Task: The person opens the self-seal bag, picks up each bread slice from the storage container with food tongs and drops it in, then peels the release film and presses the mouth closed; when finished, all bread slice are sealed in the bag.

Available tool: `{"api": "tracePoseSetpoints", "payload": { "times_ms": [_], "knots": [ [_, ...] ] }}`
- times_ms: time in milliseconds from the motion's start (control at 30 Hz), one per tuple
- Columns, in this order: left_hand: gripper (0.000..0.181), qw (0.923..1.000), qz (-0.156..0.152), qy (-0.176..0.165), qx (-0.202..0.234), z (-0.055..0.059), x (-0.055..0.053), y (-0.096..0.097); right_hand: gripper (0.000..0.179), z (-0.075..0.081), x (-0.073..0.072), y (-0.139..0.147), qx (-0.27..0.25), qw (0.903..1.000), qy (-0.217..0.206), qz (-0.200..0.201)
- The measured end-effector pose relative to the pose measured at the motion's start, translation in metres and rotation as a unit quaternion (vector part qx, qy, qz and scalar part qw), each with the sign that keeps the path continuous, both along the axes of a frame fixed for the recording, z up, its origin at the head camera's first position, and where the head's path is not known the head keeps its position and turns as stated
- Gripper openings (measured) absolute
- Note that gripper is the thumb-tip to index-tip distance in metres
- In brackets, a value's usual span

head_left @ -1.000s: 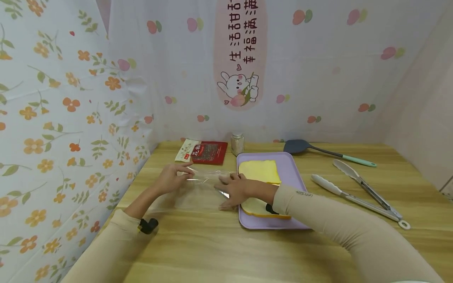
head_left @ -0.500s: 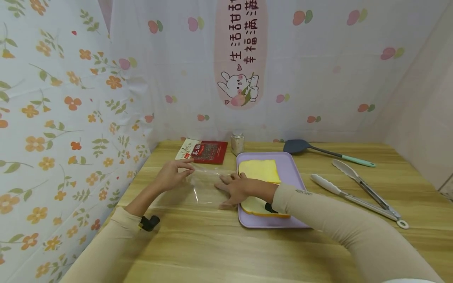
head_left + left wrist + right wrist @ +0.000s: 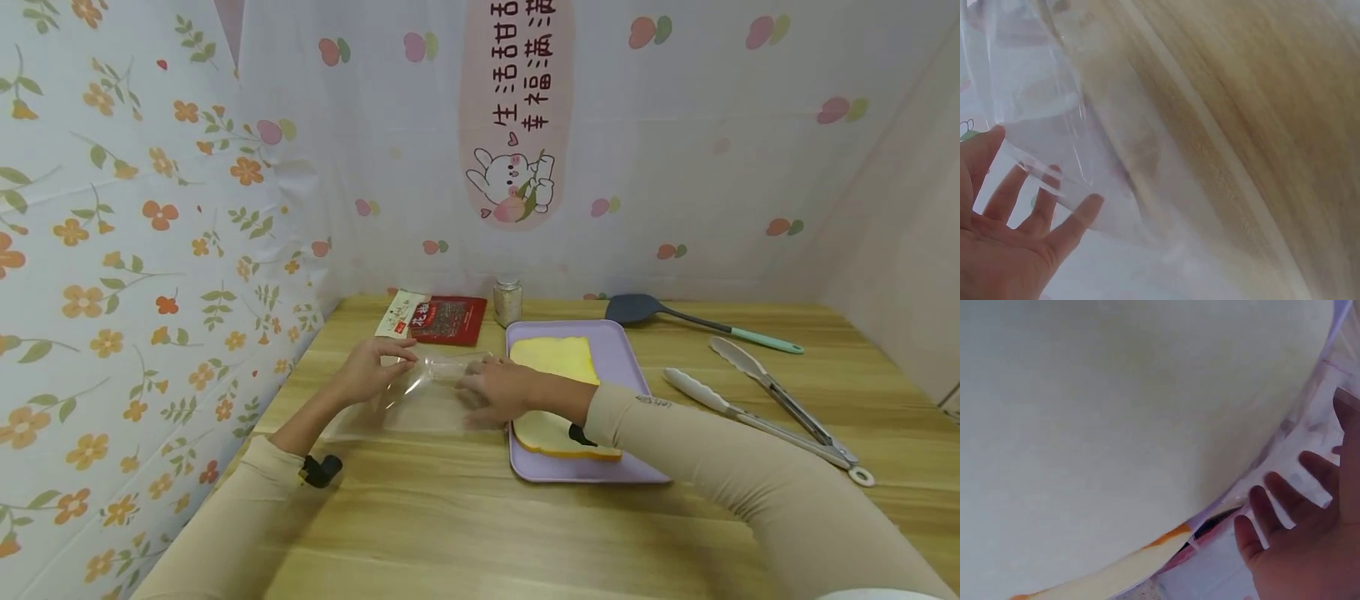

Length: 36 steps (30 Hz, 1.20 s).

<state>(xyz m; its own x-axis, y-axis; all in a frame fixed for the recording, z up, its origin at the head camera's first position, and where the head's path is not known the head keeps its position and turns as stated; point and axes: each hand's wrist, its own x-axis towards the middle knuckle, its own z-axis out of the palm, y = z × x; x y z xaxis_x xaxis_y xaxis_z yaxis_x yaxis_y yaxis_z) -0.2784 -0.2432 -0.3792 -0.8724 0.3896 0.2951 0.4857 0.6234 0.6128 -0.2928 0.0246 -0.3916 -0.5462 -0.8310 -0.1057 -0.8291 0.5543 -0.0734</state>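
Only the wrist views clearly show left hand and right hand spread-fingered, transparent plastic film touching left fingertips.

Just left of the lavender tray, I can see a thin sheet of clear plastic film, slack and glossy, creased toward its far edge, wood grain showing through.

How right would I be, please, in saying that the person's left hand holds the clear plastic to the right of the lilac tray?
Not quite: only the side is wrong. The left hand holds the clear plastic to the left of the lilac tray, as the head view shows.
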Motion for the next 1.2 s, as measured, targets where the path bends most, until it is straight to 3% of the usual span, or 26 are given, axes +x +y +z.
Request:
{"api": "tracePoseSetpoints", "payload": {
  "times_ms": [333, 467, 700, 933, 1200],
  "knots": [
    [0.012, 1.0, -0.008, 0.004, 0.004, -0.003, -0.001, -0.002, 0.07, -0.004, -0.003, -0.013, 0.008, 0.9981, -0.031, 0.052],
    [0.011, 0.9999, -0.006, 0.011, -0.002, -0.003, -0.001, -0.003, 0.072, -0.004, -0.001, -0.022, 0.016, 0.9975, -0.044, 0.053],
    [0.009, 0.9997, -0.012, 0.022, 0.001, -0.003, 0.0, -0.005, 0.066, -0.009, 0.001, -0.032, 0.071, 0.9958, -0.026, 0.051],
    [0.007, 0.9986, -0.008, 0.052, 0.01, 0.0, 0.002, -0.005, 0.067, -0.006, 0.002, -0.031, 0.064, 0.9963, -0.039, 0.041],
    [0.005, 0.9985, -0.005, 0.053, -0.009, 0.007, 0.003, -0.004, 0.066, -0.003, 0.002, -0.026, 0.042, 0.9958, -0.067, 0.047]
  ]
}}
